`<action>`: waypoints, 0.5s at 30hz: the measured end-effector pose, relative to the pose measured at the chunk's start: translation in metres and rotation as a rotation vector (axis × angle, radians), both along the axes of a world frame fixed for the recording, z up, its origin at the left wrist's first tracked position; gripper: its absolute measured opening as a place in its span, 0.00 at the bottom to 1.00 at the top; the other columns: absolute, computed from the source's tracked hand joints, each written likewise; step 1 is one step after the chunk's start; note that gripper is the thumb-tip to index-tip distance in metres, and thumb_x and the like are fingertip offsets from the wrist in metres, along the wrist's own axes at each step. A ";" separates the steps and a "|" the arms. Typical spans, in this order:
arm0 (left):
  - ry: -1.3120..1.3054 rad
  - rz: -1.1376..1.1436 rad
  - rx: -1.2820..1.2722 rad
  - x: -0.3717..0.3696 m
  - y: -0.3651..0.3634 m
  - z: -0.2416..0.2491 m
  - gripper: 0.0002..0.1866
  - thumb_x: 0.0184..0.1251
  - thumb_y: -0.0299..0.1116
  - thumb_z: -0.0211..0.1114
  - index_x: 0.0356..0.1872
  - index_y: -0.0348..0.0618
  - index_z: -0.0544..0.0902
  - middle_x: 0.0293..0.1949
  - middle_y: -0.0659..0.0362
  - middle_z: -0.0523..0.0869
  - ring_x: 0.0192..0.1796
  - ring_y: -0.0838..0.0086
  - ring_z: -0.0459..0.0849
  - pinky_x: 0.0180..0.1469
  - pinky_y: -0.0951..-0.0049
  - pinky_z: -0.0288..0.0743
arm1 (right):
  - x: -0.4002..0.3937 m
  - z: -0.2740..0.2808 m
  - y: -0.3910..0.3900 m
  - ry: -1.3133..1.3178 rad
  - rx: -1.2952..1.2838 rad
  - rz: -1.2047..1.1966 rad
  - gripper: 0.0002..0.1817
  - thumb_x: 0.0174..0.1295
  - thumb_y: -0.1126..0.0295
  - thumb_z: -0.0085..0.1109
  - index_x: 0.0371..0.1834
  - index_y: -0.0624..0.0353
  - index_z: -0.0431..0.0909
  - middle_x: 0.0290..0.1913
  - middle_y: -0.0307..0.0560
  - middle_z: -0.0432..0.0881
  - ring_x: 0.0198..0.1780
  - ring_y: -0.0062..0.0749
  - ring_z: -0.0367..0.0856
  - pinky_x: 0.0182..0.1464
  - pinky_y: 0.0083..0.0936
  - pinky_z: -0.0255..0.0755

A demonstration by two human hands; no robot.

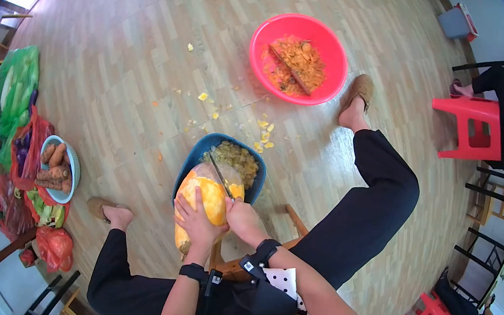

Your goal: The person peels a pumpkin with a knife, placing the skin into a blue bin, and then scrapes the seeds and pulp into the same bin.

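Observation:
A large pumpkin (212, 200), orange where peeled and pale brown at its far end, lies tilted over the near edge of a dark blue tub (183, 173). My left hand (198, 222) rests on the pumpkin's near side, fingers spread and gripping it. My right hand (245, 220) is closed around the handle of a knife (218, 172); its blade lies along the pumpkin's upper right surface. The handle is mostly hidden in my fist. Yellowish peelings (235, 160) fill part of the tub behind the pumpkin.
A pink basin (254, 66) holds orange scraps and a brown stick-like tool (290, 70). Peel bits (264, 134) dot the floor. At left stand a white basin (74, 178) of carrots and bagged vegetables (15, 83). People sit near red stools (476, 119) at right.

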State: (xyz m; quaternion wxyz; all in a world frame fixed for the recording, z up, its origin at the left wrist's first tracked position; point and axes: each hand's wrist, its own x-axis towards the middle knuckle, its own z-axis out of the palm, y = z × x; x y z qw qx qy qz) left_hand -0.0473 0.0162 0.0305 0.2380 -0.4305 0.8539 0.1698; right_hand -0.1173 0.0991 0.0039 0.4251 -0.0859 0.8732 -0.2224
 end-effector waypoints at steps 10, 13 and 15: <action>0.037 -0.005 -0.027 -0.001 0.000 0.001 0.64 0.19 0.51 0.77 0.67 0.56 0.49 0.65 0.40 0.46 0.67 0.45 0.46 0.59 0.40 0.50 | -0.013 -0.014 0.009 0.050 0.002 0.177 0.24 0.64 0.51 0.37 0.35 0.65 0.69 0.22 0.59 0.78 0.28 0.53 0.79 0.29 0.45 0.73; 0.033 0.005 -0.037 -0.003 0.000 0.000 0.64 0.19 0.51 0.77 0.67 0.56 0.49 0.65 0.40 0.46 0.67 0.45 0.47 0.58 0.40 0.51 | -0.017 -0.021 0.006 0.096 -0.039 0.214 0.24 0.64 0.51 0.37 0.35 0.65 0.69 0.22 0.59 0.78 0.28 0.53 0.79 0.29 0.45 0.73; 0.027 0.020 -0.035 -0.005 0.000 0.001 0.65 0.18 0.51 0.77 0.67 0.56 0.49 0.65 0.40 0.46 0.67 0.44 0.48 0.58 0.40 0.51 | -0.021 -0.025 0.005 0.114 -0.027 0.266 0.23 0.64 0.51 0.38 0.36 0.64 0.69 0.22 0.59 0.78 0.28 0.53 0.79 0.29 0.44 0.73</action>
